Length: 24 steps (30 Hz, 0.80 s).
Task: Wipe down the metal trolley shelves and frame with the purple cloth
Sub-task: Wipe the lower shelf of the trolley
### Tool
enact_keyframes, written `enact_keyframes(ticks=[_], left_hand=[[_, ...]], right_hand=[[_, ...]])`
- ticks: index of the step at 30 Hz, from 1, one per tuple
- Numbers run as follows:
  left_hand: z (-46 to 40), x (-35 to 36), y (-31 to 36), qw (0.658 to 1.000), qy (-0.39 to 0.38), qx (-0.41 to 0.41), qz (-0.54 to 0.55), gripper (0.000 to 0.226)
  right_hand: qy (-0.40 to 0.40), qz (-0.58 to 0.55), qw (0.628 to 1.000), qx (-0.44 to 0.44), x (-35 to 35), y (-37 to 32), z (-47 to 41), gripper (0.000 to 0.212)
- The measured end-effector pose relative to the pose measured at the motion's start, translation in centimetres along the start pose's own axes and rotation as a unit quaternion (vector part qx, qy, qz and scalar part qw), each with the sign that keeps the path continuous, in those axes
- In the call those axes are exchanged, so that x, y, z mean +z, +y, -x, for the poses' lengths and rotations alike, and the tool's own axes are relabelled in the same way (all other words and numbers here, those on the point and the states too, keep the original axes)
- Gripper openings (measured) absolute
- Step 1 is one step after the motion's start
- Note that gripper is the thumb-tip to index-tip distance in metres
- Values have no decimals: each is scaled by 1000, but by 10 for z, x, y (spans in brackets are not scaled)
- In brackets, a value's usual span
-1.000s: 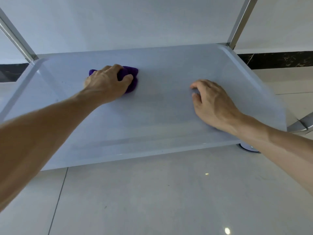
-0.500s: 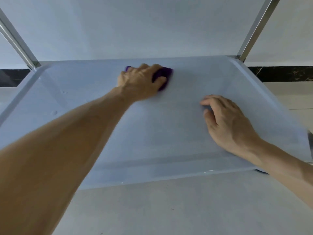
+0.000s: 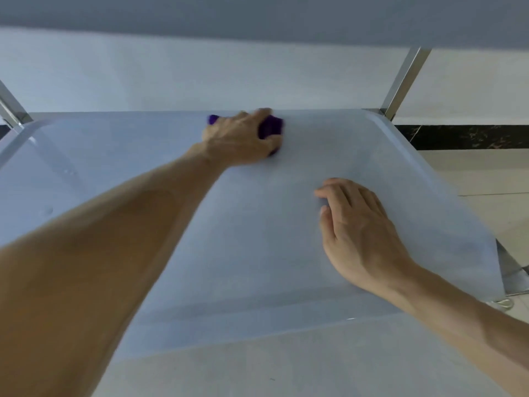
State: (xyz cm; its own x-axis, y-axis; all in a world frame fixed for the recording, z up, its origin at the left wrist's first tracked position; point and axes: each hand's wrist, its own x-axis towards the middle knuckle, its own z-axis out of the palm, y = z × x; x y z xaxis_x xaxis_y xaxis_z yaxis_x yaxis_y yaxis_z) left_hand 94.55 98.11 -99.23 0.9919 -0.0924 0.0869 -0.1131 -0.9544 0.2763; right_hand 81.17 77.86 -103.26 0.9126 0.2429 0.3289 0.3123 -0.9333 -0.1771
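The lower metal trolley shelf [image 3: 257, 239] fills the middle of the head view, pale and tray-like with raised rims. My left hand [image 3: 240, 140] grips the bunched purple cloth [image 3: 272, 127] and presses it on the shelf near the far rim, slightly right of centre. Most of the cloth is hidden under my fingers. My right hand [image 3: 357, 233] rests on the shelf at the right with its fingers loosely bent and holds nothing. Frame posts rise at the far right corner [image 3: 400, 84] and the far left corner [image 3: 11, 110].
The underside of the upper shelf [image 3: 257, 15] spans the top of the view, close above. A white wall with a dark skirting strip [image 3: 463, 137] lies behind. Pale floor tiles [image 3: 286, 373] run in front and to the right, where a caster [image 3: 503, 303] shows.
My left hand has slid the cloth rightward along the back of the shelf, from far left to right of centre. My right hand stayed planted on the shelf. The upper shelf has come into view.
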Motion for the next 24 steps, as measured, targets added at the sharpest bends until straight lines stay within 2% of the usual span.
enact_keyframes(ticks=[3,6,12,15,17,24], left_hand=[[-3,15,41,995,-45,88,-13,52],[-11,17,38,995,-60,82,-3,49],[-6,-8,-58,999,-26,-23,-7,55],[26,-28,-116,996,-17,-88,-6,56],[58,-36,-135,995,-13,-99,3,51],[192,-46,-108,999,-37,22,31,48]], right_hand=[[0,-8,1000,2,-1,1,1,29],[-2,-18,1000,10,-3,4,1,30],[-5,-27,999,17,-3,5,-1,29],[-11,-31,999,19,-5,5,-1,27],[-15,-34,999,18,-7,4,-1,26],[-47,-18,998,28,-10,-2,-3,26]])
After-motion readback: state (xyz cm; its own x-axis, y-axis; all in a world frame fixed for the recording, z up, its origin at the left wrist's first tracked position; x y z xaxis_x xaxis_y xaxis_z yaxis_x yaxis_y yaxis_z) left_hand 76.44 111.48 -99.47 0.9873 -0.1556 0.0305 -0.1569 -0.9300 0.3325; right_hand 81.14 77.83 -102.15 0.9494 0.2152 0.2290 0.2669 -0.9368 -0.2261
